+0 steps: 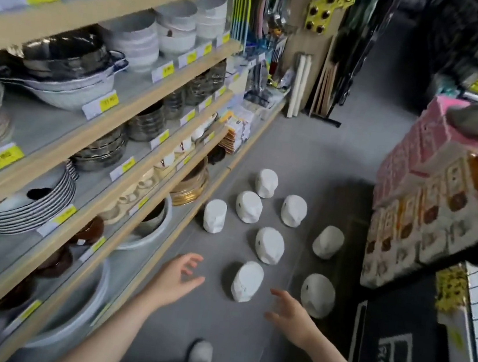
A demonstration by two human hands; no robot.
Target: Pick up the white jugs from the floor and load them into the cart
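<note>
Fingers spread loose on our left hand (174, 277) and right hand (290, 315), holding nothing. Nearest white jug (246, 282) sits between them on the floor (211, 338), seven more beyond. Reach step; next we close around it.

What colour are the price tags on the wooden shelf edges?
Yellow on white price tags, clearest in the head view.

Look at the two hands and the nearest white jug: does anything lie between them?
No. The left hand and right hand flank the nearest jug, both open, with only bare floor between.
</note>
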